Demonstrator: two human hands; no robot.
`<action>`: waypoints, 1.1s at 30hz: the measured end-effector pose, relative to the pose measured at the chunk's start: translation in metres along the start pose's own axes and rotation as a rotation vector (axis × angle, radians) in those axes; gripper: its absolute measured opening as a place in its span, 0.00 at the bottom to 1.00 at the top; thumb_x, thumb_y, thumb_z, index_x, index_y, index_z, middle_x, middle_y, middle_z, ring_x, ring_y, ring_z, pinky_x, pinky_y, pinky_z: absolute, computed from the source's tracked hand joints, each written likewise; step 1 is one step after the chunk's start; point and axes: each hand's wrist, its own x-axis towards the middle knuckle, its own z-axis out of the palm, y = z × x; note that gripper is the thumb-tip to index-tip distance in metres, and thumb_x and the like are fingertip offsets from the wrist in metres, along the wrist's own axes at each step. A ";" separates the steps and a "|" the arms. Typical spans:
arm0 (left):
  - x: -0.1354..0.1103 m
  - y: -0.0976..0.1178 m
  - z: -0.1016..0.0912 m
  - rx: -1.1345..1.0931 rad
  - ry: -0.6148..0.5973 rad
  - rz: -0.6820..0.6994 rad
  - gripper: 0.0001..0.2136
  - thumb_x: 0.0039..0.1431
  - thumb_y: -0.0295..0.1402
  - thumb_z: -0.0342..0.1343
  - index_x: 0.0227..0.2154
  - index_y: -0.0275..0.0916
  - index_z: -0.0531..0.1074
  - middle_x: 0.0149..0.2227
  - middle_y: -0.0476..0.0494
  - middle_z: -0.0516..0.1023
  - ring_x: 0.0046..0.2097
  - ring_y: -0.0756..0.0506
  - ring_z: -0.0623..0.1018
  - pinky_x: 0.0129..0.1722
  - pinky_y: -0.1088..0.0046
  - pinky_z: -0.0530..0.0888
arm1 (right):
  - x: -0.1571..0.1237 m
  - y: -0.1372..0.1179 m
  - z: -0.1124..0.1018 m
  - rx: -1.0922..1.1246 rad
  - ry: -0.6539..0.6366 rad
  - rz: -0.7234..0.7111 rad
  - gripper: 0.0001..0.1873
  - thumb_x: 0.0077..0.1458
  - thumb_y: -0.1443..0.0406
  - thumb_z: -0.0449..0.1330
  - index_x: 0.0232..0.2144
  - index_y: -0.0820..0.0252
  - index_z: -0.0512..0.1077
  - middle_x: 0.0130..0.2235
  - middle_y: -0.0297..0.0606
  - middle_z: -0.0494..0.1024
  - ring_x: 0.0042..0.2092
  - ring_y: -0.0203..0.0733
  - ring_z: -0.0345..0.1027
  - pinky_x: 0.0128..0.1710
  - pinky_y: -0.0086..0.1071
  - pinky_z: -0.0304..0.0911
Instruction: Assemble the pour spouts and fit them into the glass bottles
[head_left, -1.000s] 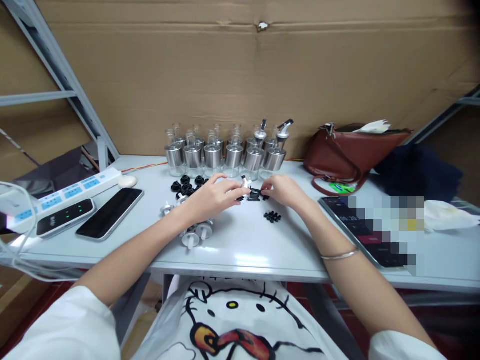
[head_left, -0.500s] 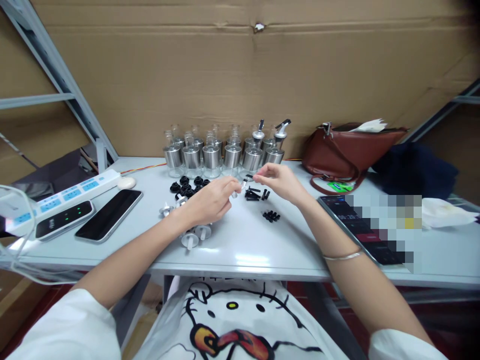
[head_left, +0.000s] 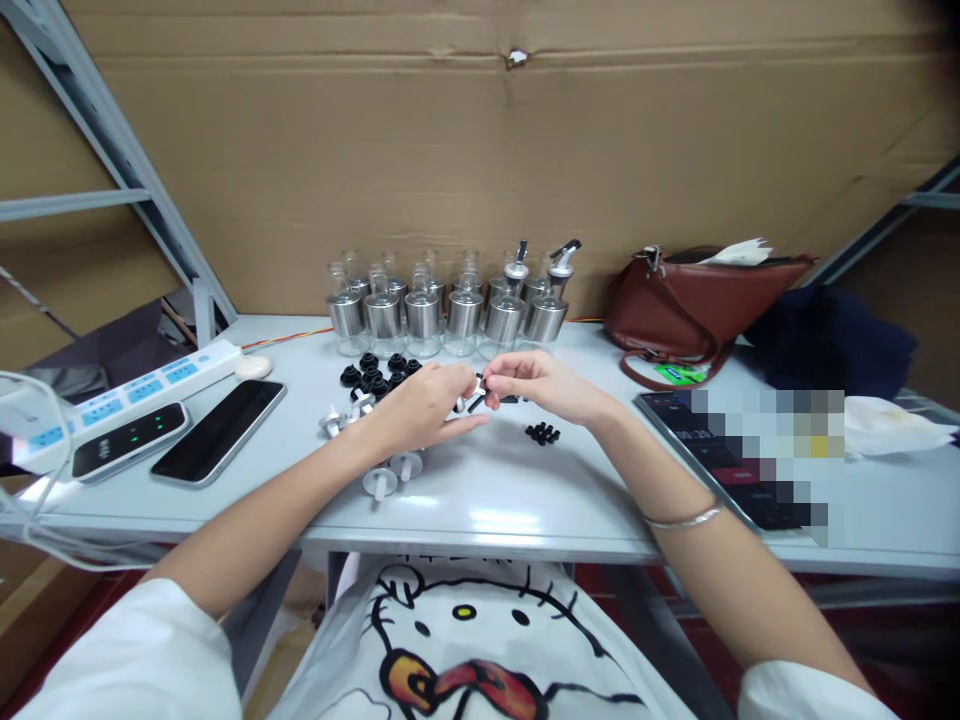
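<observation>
My left hand [head_left: 427, 408] is closed, its fingertips pinching a small silver-white pourer part [head_left: 460, 405] that is partly hidden. Facing it, my right hand [head_left: 541, 386] pinches a small black lever [head_left: 480, 384] and brings it against that part; whether the two are joined I cannot tell. Below my right fingers, a pile of black levers [head_left: 512, 399] is mostly covered. Small black caps [head_left: 542, 433] lie in a cluster nearer me. Left of my hands are black rubber stoppers [head_left: 370, 376] and white-disc pourer pieces with stems [head_left: 380, 483], some behind my left wrist.
Glass bottles with steel sleeves [head_left: 424, 312] line the back; two at the right carry pourers [head_left: 561, 266]. A power strip [head_left: 142, 390] and phone [head_left: 219, 432] lie left. Right are a brown handbag [head_left: 675, 300], a tablet-like screen [head_left: 720, 455] and white tissue [head_left: 892, 425].
My right hand has moved left and toward me, from above the black levers to my left fingertips, bringing a black lever with it. My left hand stays nearly in place, thumb now extended.
</observation>
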 end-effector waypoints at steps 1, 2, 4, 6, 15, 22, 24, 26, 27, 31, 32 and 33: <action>0.000 0.000 0.000 0.010 -0.010 0.019 0.10 0.61 0.39 0.50 0.31 0.40 0.58 0.28 0.50 0.67 0.28 0.49 0.67 0.32 0.72 0.64 | 0.000 0.001 0.000 0.012 -0.006 -0.003 0.13 0.50 0.56 0.63 0.29 0.62 0.72 0.27 0.33 0.76 0.30 0.33 0.68 0.37 0.31 0.62; 0.001 -0.001 0.000 0.018 -0.018 0.029 0.10 0.62 0.38 0.49 0.30 0.40 0.58 0.27 0.50 0.67 0.27 0.49 0.66 0.32 0.72 0.64 | 0.001 0.001 0.000 0.022 -0.010 -0.005 0.13 0.50 0.57 0.63 0.29 0.62 0.72 0.28 0.33 0.77 0.30 0.32 0.68 0.37 0.31 0.62; 0.001 -0.001 -0.001 0.022 -0.024 0.032 0.09 0.62 0.36 0.48 0.29 0.40 0.58 0.26 0.51 0.66 0.26 0.50 0.66 0.32 0.72 0.64 | 0.001 0.002 0.000 0.041 -0.011 -0.004 0.12 0.49 0.57 0.64 0.29 0.62 0.72 0.27 0.33 0.77 0.30 0.32 0.68 0.37 0.30 0.62; 0.002 0.000 -0.001 0.005 -0.014 0.042 0.07 0.62 0.34 0.48 0.28 0.40 0.59 0.25 0.51 0.66 0.26 0.50 0.66 0.31 0.72 0.63 | 0.001 0.002 0.002 0.055 -0.010 0.002 0.13 0.49 0.58 0.64 0.29 0.62 0.72 0.27 0.33 0.77 0.30 0.33 0.68 0.37 0.30 0.62; 0.003 0.006 -0.005 -0.032 0.026 0.054 0.04 0.58 0.28 0.48 0.27 0.39 0.61 0.23 0.53 0.65 0.25 0.51 0.65 0.27 0.76 0.61 | 0.003 0.004 0.007 0.056 -0.029 -0.032 0.15 0.47 0.56 0.66 0.27 0.63 0.72 0.24 0.32 0.74 0.29 0.34 0.67 0.35 0.32 0.62; 0.005 0.008 -0.006 -0.039 0.073 0.036 0.07 0.58 0.29 0.50 0.25 0.38 0.62 0.21 0.55 0.62 0.23 0.53 0.63 0.25 0.78 0.59 | 0.004 0.007 0.008 0.050 -0.030 -0.052 0.13 0.49 0.57 0.64 0.28 0.63 0.73 0.24 0.32 0.73 0.30 0.35 0.66 0.36 0.32 0.61; 0.004 0.007 -0.004 -0.038 0.086 0.031 0.08 0.58 0.29 0.51 0.24 0.38 0.62 0.20 0.55 0.61 0.23 0.53 0.63 0.25 0.78 0.58 | 0.005 0.006 0.009 0.041 -0.035 -0.055 0.13 0.49 0.58 0.64 0.29 0.63 0.73 0.25 0.33 0.73 0.30 0.34 0.66 0.36 0.32 0.61; 0.003 0.007 -0.003 -0.028 0.098 0.023 0.09 0.57 0.29 0.51 0.23 0.38 0.60 0.19 0.56 0.60 0.22 0.53 0.62 0.24 0.78 0.57 | 0.004 0.005 0.010 0.028 -0.033 -0.062 0.12 0.50 0.58 0.64 0.30 0.64 0.73 0.25 0.33 0.73 0.30 0.34 0.66 0.36 0.31 0.61; 0.003 0.006 -0.002 -0.022 0.101 0.014 0.09 0.57 0.29 0.51 0.22 0.38 0.60 0.19 0.56 0.59 0.22 0.53 0.62 0.24 0.78 0.57 | 0.004 0.005 0.010 0.024 -0.029 -0.065 0.12 0.50 0.59 0.63 0.30 0.64 0.73 0.26 0.33 0.74 0.31 0.34 0.66 0.36 0.31 0.61; 0.001 0.004 -0.002 -0.058 0.040 -0.044 0.10 0.59 0.33 0.51 0.23 0.38 0.59 0.20 0.56 0.59 0.21 0.54 0.62 0.23 0.79 0.57 | 0.005 0.006 0.009 0.064 -0.007 -0.065 0.11 0.49 0.60 0.64 0.31 0.64 0.73 0.27 0.33 0.75 0.31 0.33 0.66 0.36 0.31 0.62; 0.001 0.003 -0.002 -0.080 0.012 -0.059 0.10 0.59 0.35 0.52 0.24 0.38 0.59 0.20 0.56 0.59 0.21 0.54 0.61 0.23 0.79 0.57 | 0.005 0.007 0.009 0.078 -0.004 -0.065 0.12 0.49 0.60 0.64 0.32 0.64 0.73 0.27 0.33 0.75 0.31 0.33 0.66 0.36 0.31 0.62; 0.001 0.002 -0.003 -0.103 -0.015 -0.071 0.11 0.58 0.37 0.53 0.25 0.38 0.60 0.21 0.56 0.60 0.22 0.54 0.61 0.23 0.79 0.57 | 0.005 0.008 0.009 0.089 -0.003 -0.068 0.12 0.49 0.60 0.64 0.32 0.63 0.72 0.27 0.33 0.74 0.30 0.33 0.66 0.36 0.31 0.62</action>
